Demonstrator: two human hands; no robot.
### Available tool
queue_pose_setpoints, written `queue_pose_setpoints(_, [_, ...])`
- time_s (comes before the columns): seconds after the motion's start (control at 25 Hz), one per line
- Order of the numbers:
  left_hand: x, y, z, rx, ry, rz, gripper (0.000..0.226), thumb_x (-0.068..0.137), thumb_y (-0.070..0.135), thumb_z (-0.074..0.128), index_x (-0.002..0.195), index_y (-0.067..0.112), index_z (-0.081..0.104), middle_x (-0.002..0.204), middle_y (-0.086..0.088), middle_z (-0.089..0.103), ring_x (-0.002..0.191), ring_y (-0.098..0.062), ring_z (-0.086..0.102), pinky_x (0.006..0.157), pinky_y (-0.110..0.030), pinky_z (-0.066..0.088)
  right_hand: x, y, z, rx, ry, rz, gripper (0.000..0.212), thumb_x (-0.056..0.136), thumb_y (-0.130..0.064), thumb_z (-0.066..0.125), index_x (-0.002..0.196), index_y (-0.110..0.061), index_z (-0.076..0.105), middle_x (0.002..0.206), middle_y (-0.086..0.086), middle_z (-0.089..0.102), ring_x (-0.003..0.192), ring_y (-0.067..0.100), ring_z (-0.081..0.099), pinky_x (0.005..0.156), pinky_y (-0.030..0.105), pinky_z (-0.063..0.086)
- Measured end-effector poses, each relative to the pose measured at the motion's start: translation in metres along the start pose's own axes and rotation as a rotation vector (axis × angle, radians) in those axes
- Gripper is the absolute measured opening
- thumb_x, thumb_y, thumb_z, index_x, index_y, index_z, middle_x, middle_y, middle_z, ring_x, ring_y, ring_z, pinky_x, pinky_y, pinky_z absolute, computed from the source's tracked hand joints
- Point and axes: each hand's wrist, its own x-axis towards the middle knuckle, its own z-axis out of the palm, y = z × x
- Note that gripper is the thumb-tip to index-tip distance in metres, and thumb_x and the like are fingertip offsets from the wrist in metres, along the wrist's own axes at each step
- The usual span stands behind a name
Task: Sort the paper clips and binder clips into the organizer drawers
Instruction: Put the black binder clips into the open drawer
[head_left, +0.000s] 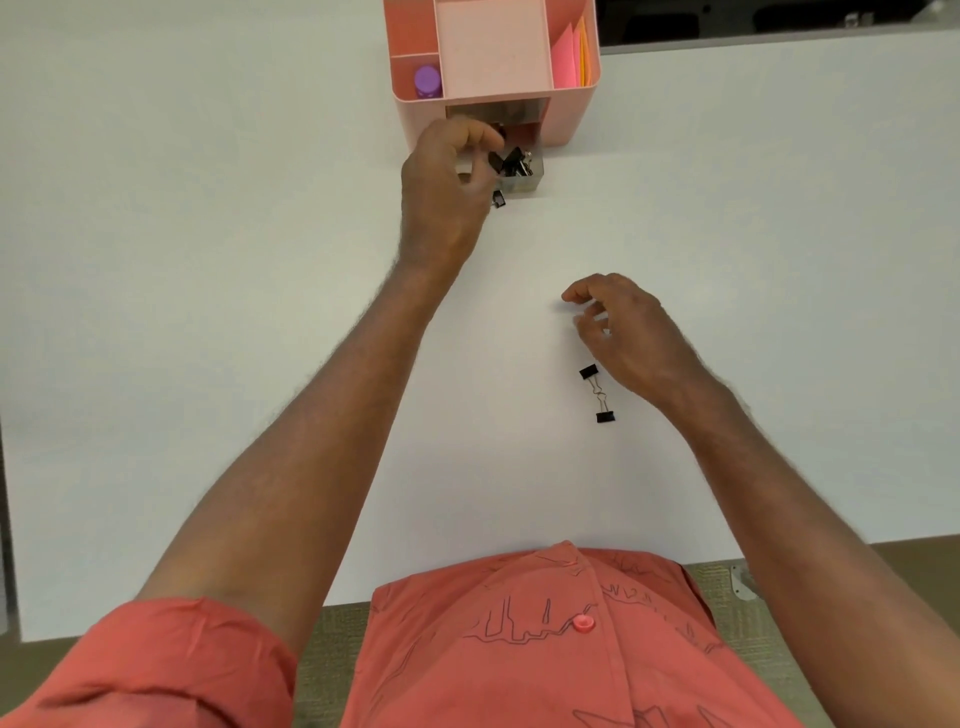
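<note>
Binder clips (511, 162) lie heaped in the clear drawer (527, 179), pulled out from the pink organizer (571, 104) at the table's far edge; one clip (498, 198) sits on the table (208, 260) just before the drawer front. The left hand (441, 192) hovers over the drawer, fingers curled — whether they pinch a clip cannot be told. Two clips (597, 393), handles touching, lie mid-table beside the right hand (631, 338), whose fingers are loosely apart and empty. Step judged: depositing binder clips. The next move likely calls for a fine pinch on the pair. Hidden — the drawer's left part, behind the hand; no paper clips can be made out.
</note>
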Motion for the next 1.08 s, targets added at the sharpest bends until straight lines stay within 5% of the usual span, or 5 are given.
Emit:
queue_pose_setpoints(0.12, [-0.036,-0.015,0.007,0.077,-0.098,-0.013,0.024,0.088,0.003,0.058,0.105,0.013,0.071,0.109,0.001,0.069,0.095,-0.011,0.062,0.079,-0.021,0.054,-0.026,0.006,-0.012,-0.242,-0.225,0.042,0.062,0.089,-0.025,0.073,0.141,-0.038,0.043,0.139,-0.011,0.044,0.122,0.012,0.049,0.092,0.043,0.054])
queue_pose_setpoints(0.24, [-0.06,-0.033,0.019,0.334,-0.282,-0.019,0.042,0.091,0.007,0.058,0.133,0.011,0.06,0.138,-0.007,0.057,0.124,-0.025,0.05,0.105,-0.031,0.044,-0.053,0.008,0.0,-0.315,-0.336,0.046,0.095,0.078,-0.022,0.084,0.153,-0.038,0.027,0.145,-0.01,0.025,0.129,0.016,0.037,0.087,0.039,0.056])
queue_pose_setpoints(0.52, [-0.044,-0.032,0.038,0.633,-0.282,0.039,0.049,0.098,0.009,0.056,0.146,0.007,0.046,0.134,-0.011,0.053,0.117,-0.029,0.05,0.093,-0.035,0.05,-0.064,0.013,0.027,-0.117,-0.065,0.065,0.034,0.091,-0.013,0.074,0.121,-0.02,0.06,0.12,-0.007,0.046,0.108,0.01,0.047,0.081,0.028,0.05])
queue_pose_setpoints(0.88, [-0.047,-0.036,0.035,0.625,-0.219,0.072,0.022,0.086,-0.011,0.056,0.095,0.008,0.061,0.106,-0.008,0.06,0.089,-0.027,0.053,0.064,-0.042,0.051,-0.04,-0.006,0.036,-0.28,0.015,0.033,0.023,0.087,-0.009,0.064,0.101,-0.018,0.048,0.099,-0.005,0.047,0.092,0.019,0.044,0.057,0.036,0.047])
queue_pose_setpoints(1.08, [-0.043,-0.033,0.029,0.596,-0.279,0.055,0.023,0.087,-0.009,0.051,0.103,0.006,0.06,0.105,-0.012,0.06,0.094,-0.031,0.054,0.068,-0.045,0.051,-0.025,-0.011,0.033,-0.26,0.109,-0.005,0.021,0.085,0.001,0.053,0.099,-0.014,0.053,0.091,-0.002,0.052,0.084,0.023,0.048,0.06,0.036,0.045])
